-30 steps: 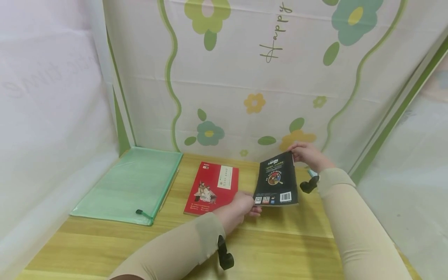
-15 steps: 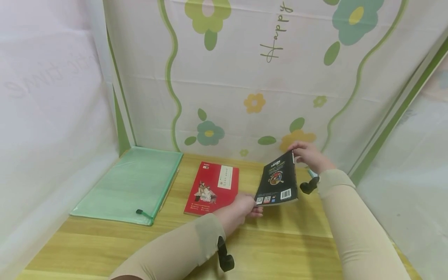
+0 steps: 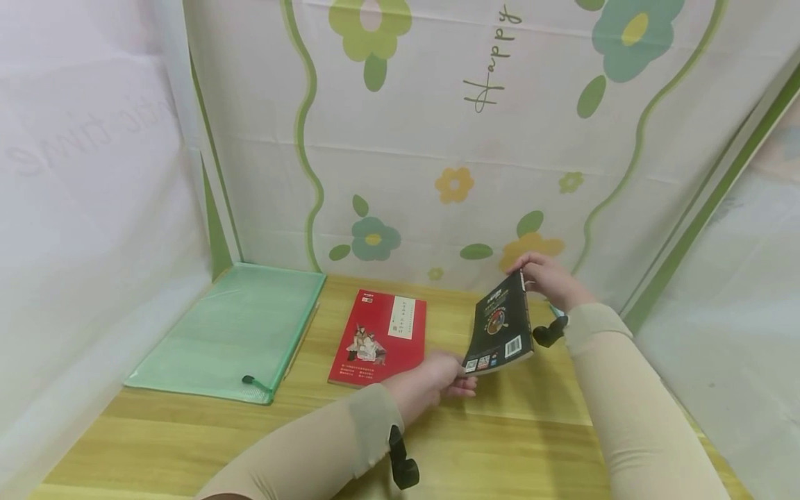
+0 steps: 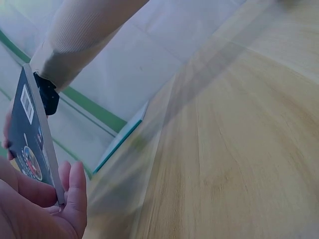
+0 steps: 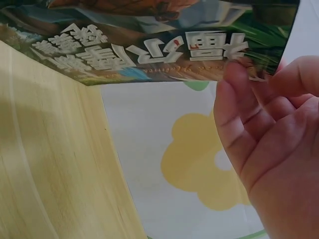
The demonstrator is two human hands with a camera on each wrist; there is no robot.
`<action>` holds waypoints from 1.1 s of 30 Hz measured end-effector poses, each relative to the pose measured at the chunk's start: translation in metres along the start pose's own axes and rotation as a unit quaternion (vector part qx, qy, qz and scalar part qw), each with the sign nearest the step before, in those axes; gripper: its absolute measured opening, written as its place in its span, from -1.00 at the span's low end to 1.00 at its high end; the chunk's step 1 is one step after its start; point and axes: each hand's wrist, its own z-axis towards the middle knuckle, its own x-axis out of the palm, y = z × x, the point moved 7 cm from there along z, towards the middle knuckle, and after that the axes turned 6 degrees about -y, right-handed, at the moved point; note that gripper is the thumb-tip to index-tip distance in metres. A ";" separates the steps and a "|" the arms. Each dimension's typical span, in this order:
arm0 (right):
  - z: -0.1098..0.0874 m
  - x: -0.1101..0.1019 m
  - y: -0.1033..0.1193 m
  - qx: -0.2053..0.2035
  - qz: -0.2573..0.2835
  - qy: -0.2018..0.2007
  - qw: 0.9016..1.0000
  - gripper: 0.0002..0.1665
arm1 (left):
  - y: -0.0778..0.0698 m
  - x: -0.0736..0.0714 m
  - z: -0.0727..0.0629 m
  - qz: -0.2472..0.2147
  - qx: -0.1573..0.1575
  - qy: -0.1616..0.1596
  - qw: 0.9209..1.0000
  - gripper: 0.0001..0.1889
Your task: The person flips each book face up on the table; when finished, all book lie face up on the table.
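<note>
A black-backed paperback book [image 3: 498, 326] is held tilted above the table between both hands. My left hand [image 3: 437, 375] pinches its near left corner, thumb on the back cover and fingers beneath, as the left wrist view shows on the book [image 4: 30, 134]. My right hand [image 3: 550, 279] grips the far top corner. In the right wrist view the book's colourful front cover [image 5: 149, 50] faces the camera, its large white lettering upside down, with the right fingertips [image 5: 237, 74] against it. Left of the book, a red book [image 3: 381, 333] lies flat, partly covered by my left hand.
A green mesh zip pouch [image 3: 231, 333] lies flat at the left of the wooden table [image 3: 500, 451]. A teal-edged flat item [image 4: 119, 144] lies by the right wall, mostly hidden in the head view. White flowered cloth [image 3: 406, 139] encloses the back and sides.
The black-backed book has tilted further, so its back cover looks narrower from the head. Its near left corner and my left hand have shifted slightly right. The right hand has barely moved.
</note>
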 end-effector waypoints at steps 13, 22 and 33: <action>0.001 0.000 0.006 -0.012 0.045 -0.016 0.999 -0.81 | -0.002 0.006 -0.001 -0.014 0.017 0.022 1.000 -0.81; -0.001 0.001 0.011 -0.016 0.045 -0.016 0.999 -0.82 | -0.006 0.006 -0.006 -0.018 0.014 0.022 0.999 -0.93; -0.001 0.002 0.012 -0.015 0.045 -0.018 0.999 -0.78 | -0.008 0.005 -0.006 0.040 0.052 0.024 0.998 -0.73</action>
